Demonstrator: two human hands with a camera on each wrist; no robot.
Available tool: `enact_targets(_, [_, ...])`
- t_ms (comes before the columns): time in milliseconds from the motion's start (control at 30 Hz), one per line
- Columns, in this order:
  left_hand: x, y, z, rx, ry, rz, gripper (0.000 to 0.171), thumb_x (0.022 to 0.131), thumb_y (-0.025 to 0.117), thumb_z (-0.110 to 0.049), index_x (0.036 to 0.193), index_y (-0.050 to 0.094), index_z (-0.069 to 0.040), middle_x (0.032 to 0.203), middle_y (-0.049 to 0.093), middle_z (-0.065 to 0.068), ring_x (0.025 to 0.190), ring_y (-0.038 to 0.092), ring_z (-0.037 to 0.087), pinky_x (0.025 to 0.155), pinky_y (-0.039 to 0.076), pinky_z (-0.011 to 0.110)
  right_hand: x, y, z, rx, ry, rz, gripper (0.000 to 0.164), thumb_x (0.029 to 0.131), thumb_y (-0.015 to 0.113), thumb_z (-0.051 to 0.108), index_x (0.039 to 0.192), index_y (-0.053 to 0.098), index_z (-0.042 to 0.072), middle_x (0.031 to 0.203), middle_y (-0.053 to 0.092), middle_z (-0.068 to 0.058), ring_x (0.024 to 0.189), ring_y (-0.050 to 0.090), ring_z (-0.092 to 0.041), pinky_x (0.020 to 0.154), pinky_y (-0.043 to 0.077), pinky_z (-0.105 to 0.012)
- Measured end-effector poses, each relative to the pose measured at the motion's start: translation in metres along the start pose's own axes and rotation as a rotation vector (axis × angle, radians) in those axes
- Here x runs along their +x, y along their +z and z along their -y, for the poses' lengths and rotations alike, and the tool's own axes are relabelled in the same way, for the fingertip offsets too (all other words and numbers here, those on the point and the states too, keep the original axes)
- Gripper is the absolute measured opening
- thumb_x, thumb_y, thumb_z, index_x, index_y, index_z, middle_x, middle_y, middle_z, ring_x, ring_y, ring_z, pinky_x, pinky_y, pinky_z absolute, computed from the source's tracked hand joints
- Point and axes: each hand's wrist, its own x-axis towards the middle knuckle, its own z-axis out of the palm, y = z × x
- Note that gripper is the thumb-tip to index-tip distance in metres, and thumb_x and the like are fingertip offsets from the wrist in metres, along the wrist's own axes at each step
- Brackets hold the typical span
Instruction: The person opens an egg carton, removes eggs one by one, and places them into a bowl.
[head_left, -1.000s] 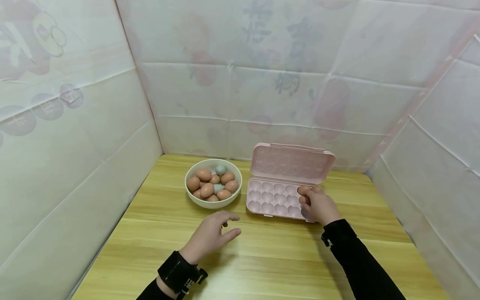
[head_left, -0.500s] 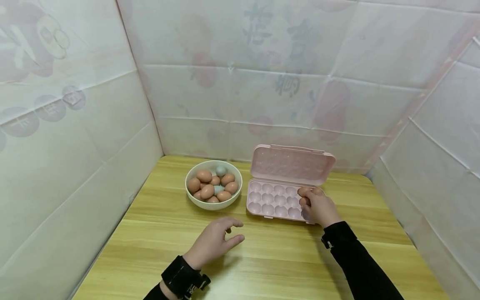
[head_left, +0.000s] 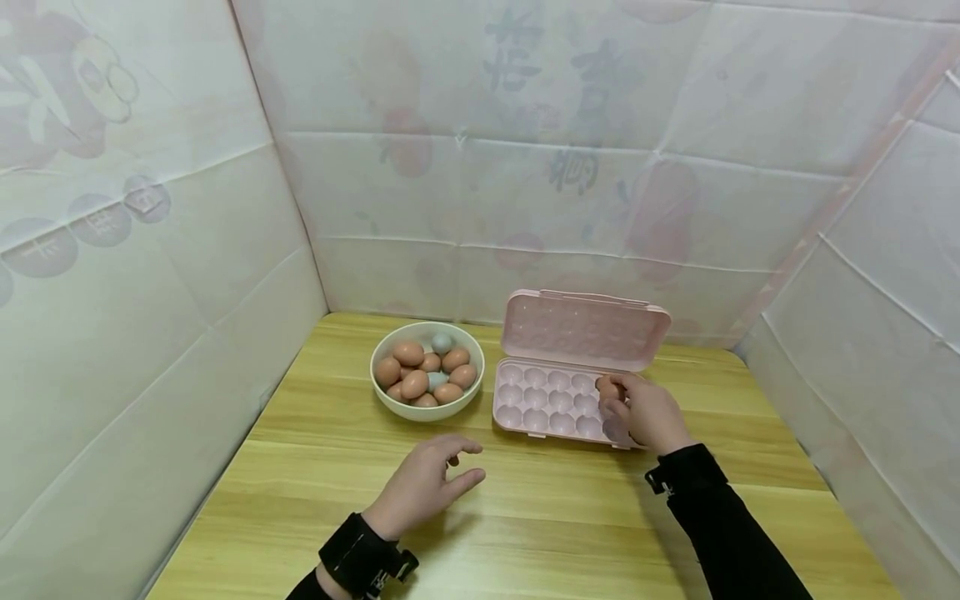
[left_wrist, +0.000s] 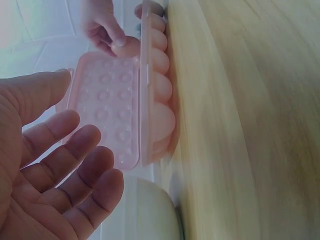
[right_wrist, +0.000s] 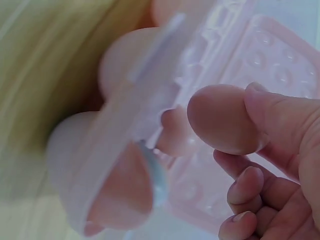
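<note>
My right hand pinches a brown egg between thumb and fingers, over the right end of a pink egg box. The box's lid stands raised at the back. In the right wrist view, other brown eggs sit in cups at that end, with a bluish egg partly hidden beside them. The cups to the left hold nothing. My left hand hovers above the table in front of the bowl, fingers apart and loosely bent, holding nothing.
A cream bowl full of brown and a few pale blue eggs stands left of the egg box. The wooden table is enclosed by pale printed sheets at the back and sides.
My right hand has shifted slightly right and toward me with the egg, after staying almost still. My left hand has drifted slightly right and nearer to me over the second.
</note>
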Motion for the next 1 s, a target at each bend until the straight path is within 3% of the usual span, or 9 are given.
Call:
enact_targets(133, [0.0,-0.003,0.0,0.002,-0.001,-0.009,0.027,0.098,0.08,-0.028,0.122,0.077,-0.017,0.12,0.077,-0.003,0.094,0.069,0.019,0.074,0.054,0.023,0.0,-0.01,0.005,0.052,0.012,-0.005,0.039,0.101,0.076,0.023,0.133,0.07,0.002,0.106,0.076,-0.015,0.097,0.073,-0.037,0.086,0.058,-0.057])
enact_targets(267, [0.002,-0.007,-0.002,0.002,0.004,-0.025,0.028,0.097,0.081,-0.026,0.122,0.077,-0.015,0.121,0.077,-0.001,0.096,0.07,0.022,0.075,0.055,0.024,0.001,-0.018,0.012,0.099,0.025,-0.026,0.042,0.103,0.074,0.028,0.134,0.069,0.001,0.114,0.077,-0.02,0.105,0.073,-0.043,0.092,0.057,-0.061])
enact_targets(333, [0.002,-0.01,-0.002,0.001,0.007,-0.036,0.028,0.097,0.081,-0.025,0.123,0.077,-0.014,0.121,0.077,-0.001,0.097,0.07,0.022,0.075,0.055,0.024,0.0,-0.023,0.018,0.118,0.025,-0.045,0.045,0.103,0.074,0.029,0.136,0.067,0.0,0.11,0.076,-0.02,0.099,0.073,-0.041,0.09,0.058,-0.059])
enact_targets(467, [0.004,-0.012,-0.003,0.009,0.025,-0.061,0.028,0.096,0.082,-0.024,0.122,0.077,-0.015,0.12,0.077,-0.001,0.096,0.069,0.02,0.075,0.055,0.023,-0.003,-0.031,0.031,0.175,0.021,-0.089,0.048,0.101,0.077,0.029,0.137,0.067,-0.001,0.093,0.07,-0.013,0.081,0.064,-0.026,0.077,0.056,-0.045])
enact_targets(600, [0.008,-0.013,-0.004,0.015,0.059,-0.096,0.029,0.095,0.083,-0.022,0.123,0.076,-0.015,0.117,0.077,-0.002,0.092,0.068,0.017,0.075,0.056,0.023,-0.007,-0.036,0.046,0.293,0.01,-0.131,0.045,0.1,0.078,0.028,0.135,0.069,0.001,0.087,0.063,-0.005,0.077,0.054,-0.015,0.069,0.046,-0.028])
enact_targets(800, [0.015,-0.014,-0.01,0.015,0.159,-0.186,0.037,0.093,0.085,-0.019,0.128,0.073,-0.011,0.118,0.077,0.0,0.09,0.07,0.016,0.074,0.058,0.024,-0.014,-0.039,0.072,0.577,-0.02,-0.144,0.037,0.102,0.075,0.018,0.136,0.07,0.004,0.087,0.061,-0.006,0.073,0.049,-0.011,0.061,0.04,-0.022])
enact_targets(1000, [0.024,-0.012,-0.014,0.051,0.324,-0.31,0.054,0.088,0.089,-0.015,0.136,0.067,-0.004,0.128,0.074,0.009,0.093,0.071,0.014,0.08,0.062,0.027,-0.021,-0.042,0.095,0.824,-0.06,-0.091,0.036,0.104,0.07,0.013,0.14,0.068,0.004,0.104,0.073,-0.007,0.074,0.058,-0.009,0.066,0.049,-0.021])
